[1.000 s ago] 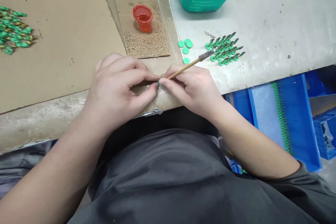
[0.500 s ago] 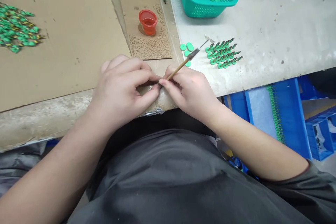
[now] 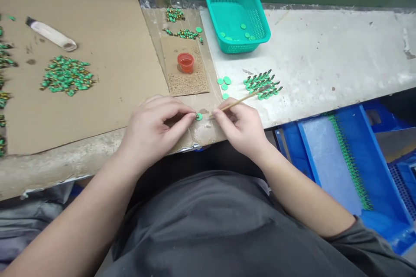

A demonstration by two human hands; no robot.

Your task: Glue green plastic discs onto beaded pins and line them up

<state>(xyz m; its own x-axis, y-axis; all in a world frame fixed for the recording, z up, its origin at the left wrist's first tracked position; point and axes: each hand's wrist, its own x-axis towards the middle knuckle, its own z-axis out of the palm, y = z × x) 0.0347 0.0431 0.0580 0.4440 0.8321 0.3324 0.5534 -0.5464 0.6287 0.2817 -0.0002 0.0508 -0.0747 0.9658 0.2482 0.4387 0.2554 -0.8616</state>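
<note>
My left hand (image 3: pixel 159 125) is closed, thumb and forefinger pinched at a small green disc (image 3: pixel 199 117) near the table's front edge. A tiny dark part shows on the disc beside the fingertips. To the right, my right hand (image 3: pixel 242 127) is closed around a thin wooden-handled tool (image 3: pixel 238 101), perhaps a brush. Its dark end points up and right, over rows of green discs with dark-and-green upright pieces (image 3: pixel 263 84). The plain wooden end pokes out by the fingertips, a little apart from the disc. Loose green discs (image 3: pixel 225 87) lie just beyond my right hand.
A red cup (image 3: pixel 186 63) of liquid stands on a speckled cardboard piece (image 3: pixel 188 88). Behind it are small green-and-dark pieces (image 3: pixel 186 33). A teal basket (image 3: pixel 237 47) holds a few discs. More pieces (image 3: pixel 68 75) lie on cardboard (image 3: pixel 113 73); blue trays (image 3: pixel 377 160) sit below right.
My hands, together before, are now apart, with the right one farther right and the tool tilted lower. The green disc at my left fingertips now shows. The view has shifted to show more of the table's back.
</note>
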